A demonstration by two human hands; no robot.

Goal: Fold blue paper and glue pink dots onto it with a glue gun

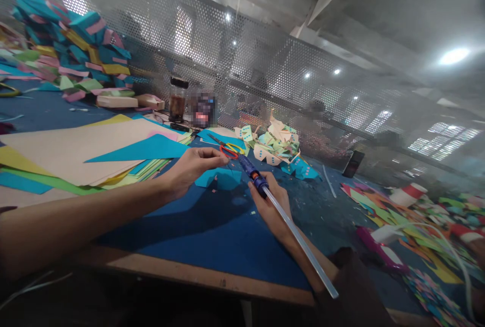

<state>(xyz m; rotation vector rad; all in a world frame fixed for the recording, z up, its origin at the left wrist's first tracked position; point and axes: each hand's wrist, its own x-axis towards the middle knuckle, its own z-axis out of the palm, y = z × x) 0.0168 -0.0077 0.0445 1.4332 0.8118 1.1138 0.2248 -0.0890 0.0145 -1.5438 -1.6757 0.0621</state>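
My right hand (pixel 271 205) is wrapped round a dark blue glue gun (pixel 258 179), and a long clear glue stick (pixel 301 241) sticks out of its rear toward me. Its nozzle points up and left, close to the fingertips of my left hand (pixel 199 162). The left fingers are pinched together; what lies between them, if anything, is too small to make out. Just below them a folded blue paper piece (pixel 222 179) rests on the blue table (pixel 212 236). Scissors (pixel 229 150) with red and yellow handles lie right behind the nozzle.
Stacked coloured paper sheets (pixel 76 150) cover the left side. Folded paper pieces (pixel 76 49) are heaped behind. A jar (pixel 178 99) stands near the mesh partition (pixel 212 49). Cut-paper shapes (pixel 278 142) pile up at centre back. A phone (pixel 353 164) and a purple power strip (pixel 381 248) are rightward.
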